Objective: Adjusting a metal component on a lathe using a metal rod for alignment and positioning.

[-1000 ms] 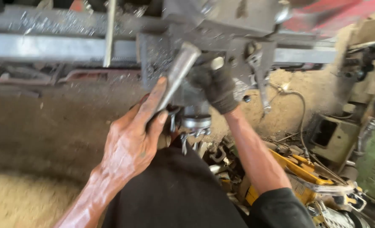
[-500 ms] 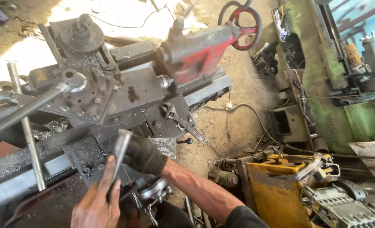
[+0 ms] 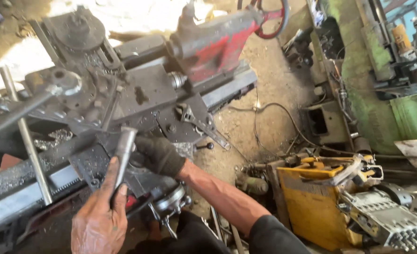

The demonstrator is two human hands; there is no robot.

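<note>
Gripping a steel bar, left hand; right hand on lathe.

Grey steel bar held; right hand black-gloved; lathe dark grey, tailstock red-painted; yellow box.

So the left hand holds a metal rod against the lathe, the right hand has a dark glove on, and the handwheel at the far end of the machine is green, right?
Not quite. The head view shows the handwheel is red, not green. The rest stands: the left hand holds a metal rod against the lathe, and the right hand wears a dark glove.
</note>
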